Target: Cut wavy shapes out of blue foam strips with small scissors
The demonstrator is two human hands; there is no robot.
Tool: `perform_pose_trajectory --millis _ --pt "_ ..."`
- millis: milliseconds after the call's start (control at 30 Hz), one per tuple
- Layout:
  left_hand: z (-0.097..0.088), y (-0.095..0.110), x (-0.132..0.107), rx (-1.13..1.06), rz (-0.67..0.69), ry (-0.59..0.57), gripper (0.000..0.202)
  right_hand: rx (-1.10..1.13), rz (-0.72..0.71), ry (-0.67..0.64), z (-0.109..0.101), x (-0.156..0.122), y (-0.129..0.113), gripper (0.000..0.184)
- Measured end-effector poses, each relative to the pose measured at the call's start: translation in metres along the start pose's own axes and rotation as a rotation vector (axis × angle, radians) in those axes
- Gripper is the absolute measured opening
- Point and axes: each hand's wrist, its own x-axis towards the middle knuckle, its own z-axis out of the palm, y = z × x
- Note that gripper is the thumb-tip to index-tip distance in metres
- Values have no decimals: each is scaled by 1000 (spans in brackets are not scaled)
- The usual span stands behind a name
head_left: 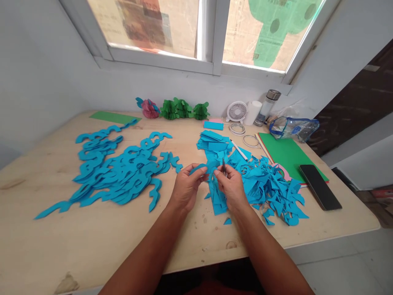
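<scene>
My left hand (190, 186) is closed on a curved strip of blue paper (198, 174), pinched between thumb and fingers. My right hand (231, 184) grips a slim black pointed tool (224, 166), mostly hidden in the fingers, so its kind is unclear. Its thumb and fingertips also pinch the blue paper. Below and behind both hands lie flat blue sheets (218, 203). A heap of blue paper scraps (264, 184) spreads beside my right hand. To the left of my left hand, wavy blue paper cutouts (123, 176) lie piled on the wooden table (123, 246).
A stack of blue paper rectangles (211, 141), a white pen (238, 150), tape rolls (251, 141) and a phone (319, 187) on green sheets (285, 149) lie around the scraps. Along the wall stand green paper figures (182, 108), a fan (237, 111) and a bottle (267, 107).
</scene>
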Motion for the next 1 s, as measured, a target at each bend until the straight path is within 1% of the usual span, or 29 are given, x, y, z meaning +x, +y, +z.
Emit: perform_pose_trajectory --millis 100,200,267,333,467,533,600,667,767,900,1000 --pt "-3 8 0 129 6 -5 19 -7 12 -16 0 0 -1 27" --pt "-5 13 -1 293 20 -70 15 0 17 -14 -1 0 -2 28" --pt "-5 13 -2 349 30 -102 14 14 9 -21 -1 -1 -2 30" --pt "-5 11 -1 318 51 -92 14 27 -19 -45 -1 -2 -2 32" --pt "-4 5 2 112 87 10 16 23 -81 -78 0 -6 -1 39" --pt "-3 4 2 34 86 38 16 1 -50 -106 1 -6 0 42" --pt "-2 4 1 1 82 36 16 -29 9 -164 2 -7 3 44" --pt "-2 5 0 10 87 24 15 -44 61 -228 3 -7 5 44" --pt "-1 5 -1 79 125 20 14 -31 92 -285 3 -7 7 42" --pt "-1 5 -3 199 203 13 14 -22 92 -324 3 -8 7 42" --pt "-1 6 -3 224 227 7 15 -13 105 -328 3 -9 8 43"
